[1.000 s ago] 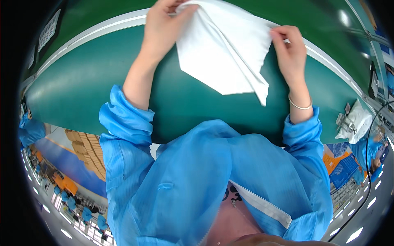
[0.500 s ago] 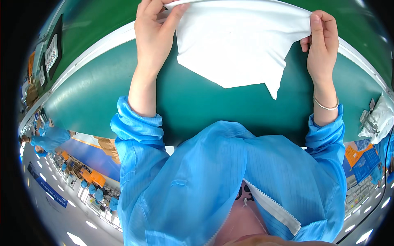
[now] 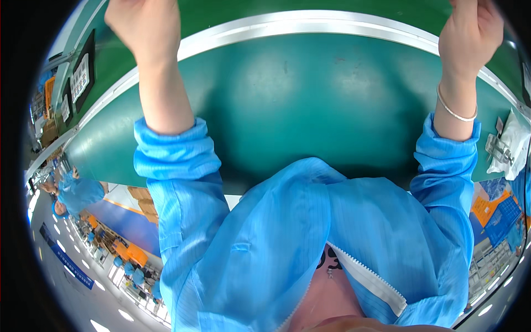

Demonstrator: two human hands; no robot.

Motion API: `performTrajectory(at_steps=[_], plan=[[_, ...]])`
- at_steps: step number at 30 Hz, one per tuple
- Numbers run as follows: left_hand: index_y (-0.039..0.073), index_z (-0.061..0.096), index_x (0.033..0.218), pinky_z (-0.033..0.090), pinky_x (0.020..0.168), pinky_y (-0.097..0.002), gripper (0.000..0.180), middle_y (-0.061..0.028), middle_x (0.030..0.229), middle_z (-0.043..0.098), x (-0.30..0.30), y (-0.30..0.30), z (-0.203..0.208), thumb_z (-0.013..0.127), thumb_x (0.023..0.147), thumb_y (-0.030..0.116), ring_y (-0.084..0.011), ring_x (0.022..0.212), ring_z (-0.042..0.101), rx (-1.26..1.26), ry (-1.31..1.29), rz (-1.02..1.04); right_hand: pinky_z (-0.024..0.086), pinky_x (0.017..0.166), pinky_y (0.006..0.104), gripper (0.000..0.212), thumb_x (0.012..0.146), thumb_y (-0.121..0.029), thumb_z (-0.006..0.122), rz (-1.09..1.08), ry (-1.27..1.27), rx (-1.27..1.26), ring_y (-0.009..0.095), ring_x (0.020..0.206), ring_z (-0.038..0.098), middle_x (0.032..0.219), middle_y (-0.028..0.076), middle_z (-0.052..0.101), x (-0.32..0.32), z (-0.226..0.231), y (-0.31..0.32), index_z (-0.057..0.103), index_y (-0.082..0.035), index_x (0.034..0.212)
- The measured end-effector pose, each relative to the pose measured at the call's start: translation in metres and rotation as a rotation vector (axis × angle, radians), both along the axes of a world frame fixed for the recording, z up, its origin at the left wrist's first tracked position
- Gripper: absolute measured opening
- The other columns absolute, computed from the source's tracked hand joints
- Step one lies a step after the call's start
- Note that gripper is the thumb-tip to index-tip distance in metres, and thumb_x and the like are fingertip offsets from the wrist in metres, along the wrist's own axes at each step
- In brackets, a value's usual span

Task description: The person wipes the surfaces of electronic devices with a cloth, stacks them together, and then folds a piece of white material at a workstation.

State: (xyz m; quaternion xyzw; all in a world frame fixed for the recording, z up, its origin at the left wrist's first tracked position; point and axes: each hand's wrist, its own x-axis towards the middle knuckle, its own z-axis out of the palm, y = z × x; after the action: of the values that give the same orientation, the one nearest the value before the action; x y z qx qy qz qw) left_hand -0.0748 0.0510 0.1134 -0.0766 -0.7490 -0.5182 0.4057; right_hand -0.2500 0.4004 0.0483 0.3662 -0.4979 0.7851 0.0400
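Observation:
Both my hands are raised to the top of the head view, far apart, over the far side of the green table (image 3: 287, 99). My left hand (image 3: 145, 30) is cut off at the upper edge, so its fingers are hidden. At the upper right is my right hand (image 3: 470, 34), its fingers curled in and their tips partly out of the picture. Whatever it holds does not show. No white cloth is visible between the hands. A thin bracelet (image 3: 454, 112) circles my right wrist.
A pale rail (image 3: 310, 22) runs along the table's far edge. On the right lie a clear plastic bag (image 3: 514, 146) and a small metal fixture (image 3: 500, 150). Framed sheets (image 3: 81, 74) stand at the far left. A person in blue (image 3: 80, 191) is beyond the table's left end.
Half a second ago both hands held a white stretchy cloth spread between them. Now the hands are higher and wider apart, and the cloth is out of view.

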Motion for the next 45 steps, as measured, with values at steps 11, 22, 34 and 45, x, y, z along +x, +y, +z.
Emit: performTrajectory(at_steps=[11, 22, 34, 45], plan=[[0.011, 0.071, 0.090, 0.050, 0.079, -0.0355, 0.031, -0.0047, 0.096, 0.069, 0.171, 0.052, -0.070, 0.074, 0.062, 0.000, -0.0244, 0.090, 0.062, -0.772, -0.446, -0.077, 0.052, 0.065, 0.0332, 0.020, 0.073, 0.000, 0.074, -0.400, 0.545, 1.146, 0.028, 0.079, 0.064, 0.094, 0.011, 0.065, 0.226, -0.007, 0.047, 0.062, -0.004, 0.088], [0.010, 0.072, 0.086, 0.049, 0.075, -0.0333, 0.021, -0.0024, 0.094, 0.069, 0.229, 0.079, -0.069, 0.077, 0.067, 0.005, -0.0209, 0.089, 0.062, -0.544, -0.537, -0.120, 0.045, 0.067, 0.0331, 0.016, 0.079, 0.002, 0.069, -0.330, 0.158, 0.960, 0.022, 0.069, 0.057, 0.083, 0.007, 0.064, 0.275, -0.004, 0.060, 0.061, -0.005, 0.091], [0.011, 0.067, 0.097, 0.040, 0.086, -0.0377, 0.031, -0.0038, 0.097, 0.061, 0.203, 0.081, -0.079, 0.081, 0.070, 0.017, -0.0259, 0.097, 0.054, -0.633, -0.518, 0.156, 0.048, 0.068, 0.0315, 0.022, 0.080, -0.009, 0.073, -0.448, 0.052, 1.010, 0.021, 0.077, 0.059, 0.093, 0.007, 0.062, 0.243, -0.008, 0.042, 0.061, -0.005, 0.098], [0.011, 0.067, 0.085, 0.044, 0.081, -0.0347, 0.012, -0.0021, 0.095, 0.064, 0.190, 0.078, -0.067, 0.074, 0.076, 0.013, -0.0231, 0.090, 0.058, -0.714, -0.525, -0.034, 0.047, 0.066, 0.0308, 0.010, 0.081, -0.007, 0.069, -0.135, 0.214, 1.007, 0.024, 0.078, 0.059, 0.093, 0.006, 0.061, 0.231, 0.004, 0.036, 0.062, -0.006, 0.089]])
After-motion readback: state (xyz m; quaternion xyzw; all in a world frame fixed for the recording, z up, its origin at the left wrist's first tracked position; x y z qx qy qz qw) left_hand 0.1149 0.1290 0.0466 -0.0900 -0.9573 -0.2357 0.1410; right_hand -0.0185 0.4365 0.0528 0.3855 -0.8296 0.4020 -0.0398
